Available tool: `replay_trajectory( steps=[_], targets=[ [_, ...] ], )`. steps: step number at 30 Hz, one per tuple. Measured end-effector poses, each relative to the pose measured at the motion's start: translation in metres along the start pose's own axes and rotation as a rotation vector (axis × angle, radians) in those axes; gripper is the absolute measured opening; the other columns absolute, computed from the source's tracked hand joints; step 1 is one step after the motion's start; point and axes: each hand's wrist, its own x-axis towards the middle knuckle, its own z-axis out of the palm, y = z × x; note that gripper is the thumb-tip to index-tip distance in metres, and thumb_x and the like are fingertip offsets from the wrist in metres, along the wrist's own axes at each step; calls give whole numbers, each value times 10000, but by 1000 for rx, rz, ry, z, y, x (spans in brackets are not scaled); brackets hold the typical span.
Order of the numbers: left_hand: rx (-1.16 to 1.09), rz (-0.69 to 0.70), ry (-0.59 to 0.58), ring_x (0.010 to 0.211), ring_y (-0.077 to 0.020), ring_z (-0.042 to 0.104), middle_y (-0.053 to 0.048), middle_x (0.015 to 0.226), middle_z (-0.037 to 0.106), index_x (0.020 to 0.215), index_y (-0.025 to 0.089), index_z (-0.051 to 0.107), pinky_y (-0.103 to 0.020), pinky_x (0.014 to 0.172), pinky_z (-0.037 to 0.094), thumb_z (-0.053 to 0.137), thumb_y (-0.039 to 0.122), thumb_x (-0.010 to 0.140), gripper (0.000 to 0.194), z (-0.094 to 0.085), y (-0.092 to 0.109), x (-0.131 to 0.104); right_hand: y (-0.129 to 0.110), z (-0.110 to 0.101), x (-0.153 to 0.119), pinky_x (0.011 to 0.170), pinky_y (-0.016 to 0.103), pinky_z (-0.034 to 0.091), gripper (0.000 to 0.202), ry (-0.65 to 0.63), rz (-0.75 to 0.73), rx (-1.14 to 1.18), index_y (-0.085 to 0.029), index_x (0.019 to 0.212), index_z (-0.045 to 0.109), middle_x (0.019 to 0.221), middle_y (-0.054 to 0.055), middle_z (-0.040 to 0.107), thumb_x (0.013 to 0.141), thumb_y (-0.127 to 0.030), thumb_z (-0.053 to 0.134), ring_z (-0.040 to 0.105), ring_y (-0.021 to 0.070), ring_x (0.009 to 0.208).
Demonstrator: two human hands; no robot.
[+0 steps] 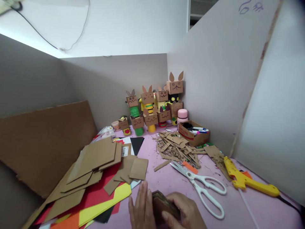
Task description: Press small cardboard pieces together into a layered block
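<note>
At the bottom middle, a small brown cardboard piece (164, 206) with a dark, layered edge is between my two hands. My right hand (186, 210) grips its right side, thumb in front and fingers behind. My left hand (142, 208) rests against its left side, fingers stretched out and pointing up. White-handled scissors (202, 186) lie with blades parted to the right of my hands. A square of cardboard (138, 169) lies just beyond my left hand.
Stacked cardboard (97, 154) and coloured paper (105, 203) cover the left. Cardboard scraps (175, 148) lie mid-table, before a box of pens (194, 136). A yellow glue gun (250, 183) lies right. Cardboard animal figures (147, 98) and a pink bottle (182, 115) stand behind.
</note>
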Motion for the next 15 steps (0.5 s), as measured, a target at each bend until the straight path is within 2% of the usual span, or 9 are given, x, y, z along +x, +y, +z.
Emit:
replay_trajectory(
  steps=[2, 6, 10, 15],
  targets=[
    [50, -4, 16, 1250, -314, 457, -217, 1299, 494, 1441, 243, 141, -621, 1058, 198, 312, 92, 889, 598, 0, 5, 3, 1, 6, -5, 476, 272, 409, 530, -13, 7, 9, -200, 706, 634, 574, 70, 674, 828, -635, 358, 585, 189, 501],
    [-36, -2, 13, 1175, -302, 528, -185, 1228, 563, 1373, 207, 292, -580, 1064, 223, 329, 126, 890, 491, -7, 10, 6, -2, 4, -9, 511, 249, 432, 312, -181, 47, 48, -204, 806, 652, 673, 54, 705, 833, -479, 506, 608, 178, 563],
    [-64, -28, 61, 1120, -279, 552, -138, 1102, 612, 1266, 194, 406, -549, 1055, 277, 328, 150, 890, 387, -8, 10, 6, -7, 5, -10, 532, 256, 428, 321, -87, 93, 81, -210, 745, 629, 635, 40, 679, 816, -500, 510, 599, 182, 568],
    [-29, -14, 111, 1079, -287, 530, -141, 1080, 575, 1241, 190, 388, -541, 990, 348, 320, 115, 847, 407, -6, 14, 8, -10, 13, -12, 537, 267, 417, 379, -10, 74, 56, -214, 730, 625, 618, 44, 670, 816, -549, 470, 592, 186, 561]
  ],
)
